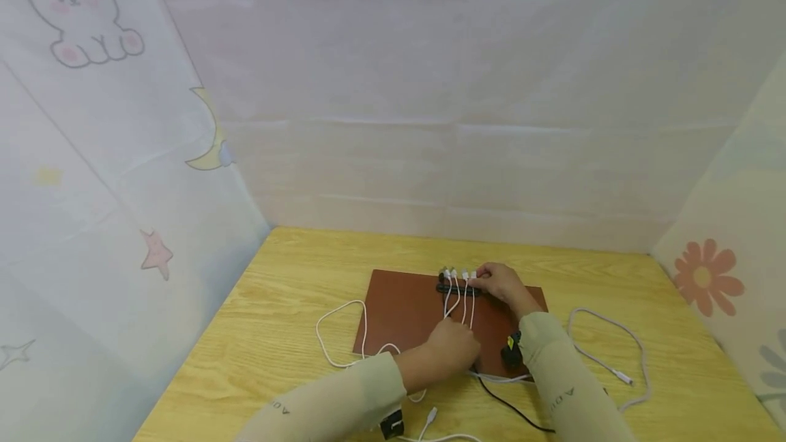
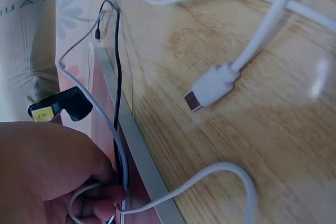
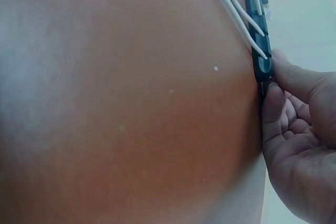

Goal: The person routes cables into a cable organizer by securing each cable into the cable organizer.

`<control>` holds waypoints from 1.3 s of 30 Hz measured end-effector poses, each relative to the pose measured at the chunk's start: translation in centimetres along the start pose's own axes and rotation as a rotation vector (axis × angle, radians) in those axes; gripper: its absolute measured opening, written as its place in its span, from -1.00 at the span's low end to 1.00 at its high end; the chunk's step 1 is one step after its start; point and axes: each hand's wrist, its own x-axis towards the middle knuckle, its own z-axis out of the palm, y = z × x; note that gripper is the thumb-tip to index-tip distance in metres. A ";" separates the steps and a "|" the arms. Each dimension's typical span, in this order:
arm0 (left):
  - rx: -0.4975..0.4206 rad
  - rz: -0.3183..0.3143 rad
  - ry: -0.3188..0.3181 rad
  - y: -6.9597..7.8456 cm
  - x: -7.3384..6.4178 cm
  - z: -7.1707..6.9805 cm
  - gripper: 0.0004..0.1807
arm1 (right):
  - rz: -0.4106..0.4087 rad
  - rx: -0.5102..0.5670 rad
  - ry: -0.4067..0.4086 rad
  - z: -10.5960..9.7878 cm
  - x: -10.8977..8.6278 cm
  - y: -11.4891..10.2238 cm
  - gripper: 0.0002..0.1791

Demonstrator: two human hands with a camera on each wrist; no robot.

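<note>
A black cable organizer strip (image 1: 452, 289) lies along the far edge of a brown board (image 1: 396, 309), with several white cables (image 3: 231, 11) running through its slots. Their light plugs (image 1: 464, 275) stick out past the strip's far side. My right hand (image 1: 505, 285) pinches at the right end of the strip, thumb and forefinger close together there in the right wrist view. Nearer to me, my left hand (image 1: 451, 348) rests low over the board. Its curled fingers grip a bundle of cables, among them a grey cable (image 2: 113, 129) and a black cable (image 2: 117, 66).
A white cable with a USB-C plug (image 2: 212, 85) lies on the wooden table (image 1: 295, 271) before the board. A looped white cable (image 1: 319, 333) is at the left. Another pale cable (image 1: 641, 360) curves at the right. A fabric backdrop (image 1: 467, 169) stands behind.
</note>
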 end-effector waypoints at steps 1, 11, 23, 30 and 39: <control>-0.005 -0.006 -0.008 -0.1 0.0 0.0 -0.81 | 0.003 -0.005 0.002 0.0 0.0 0.0 -0.57; -0.044 -0.077 -0.010 -0.7 0.1 0.7 -0.86 | 0.023 -0.103 0.079 0.5 -0.4 -1.7 -0.58; -0.117 -0.107 0.000 -1.9 -0.9 -0.4 -0.47 | 0.003 -0.186 0.035 -0.1 -1.5 -2.6 -0.63; -0.258 -0.091 0.088 -5.1 -2.1 -0.1 -0.49 | -0.009 -0.198 -0.019 -1.6 -2.6 -3.3 -0.51; -0.513 -0.205 0.232 -12.0 -4.2 1.6 -0.53 | -0.093 -0.196 0.049 -4.9 -5.5 -3.0 -0.46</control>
